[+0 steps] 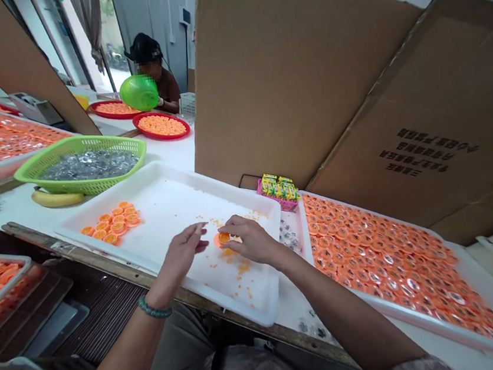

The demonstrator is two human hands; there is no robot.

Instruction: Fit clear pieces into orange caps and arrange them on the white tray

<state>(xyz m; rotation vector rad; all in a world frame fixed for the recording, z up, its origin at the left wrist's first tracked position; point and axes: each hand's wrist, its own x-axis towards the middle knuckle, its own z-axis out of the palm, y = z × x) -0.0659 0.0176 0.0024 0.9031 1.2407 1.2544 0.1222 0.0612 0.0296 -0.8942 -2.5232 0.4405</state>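
A white tray (163, 200) lies in front of me on the table. My right hand (250, 238) is closed in a pinch on a small orange round piece (223, 238) just above the tray. My left hand (185, 251) hovers beside it, fingers loosely stretched toward the piece, holding nothing I can see. Small orange crumbs (238, 266) are scattered on the tray under the hands. A cluster of several orange round pieces (112, 224) sits at the tray's left end.
A second white tray (486, 300) full of orange pieces lies at the right. A small pink basket (281, 203), a green basket (81, 162) of clear parts, a banana (56, 199), red trays (162, 126), cardboard sheets (295, 66) and a seated person (157, 70) with a green bowl are behind.
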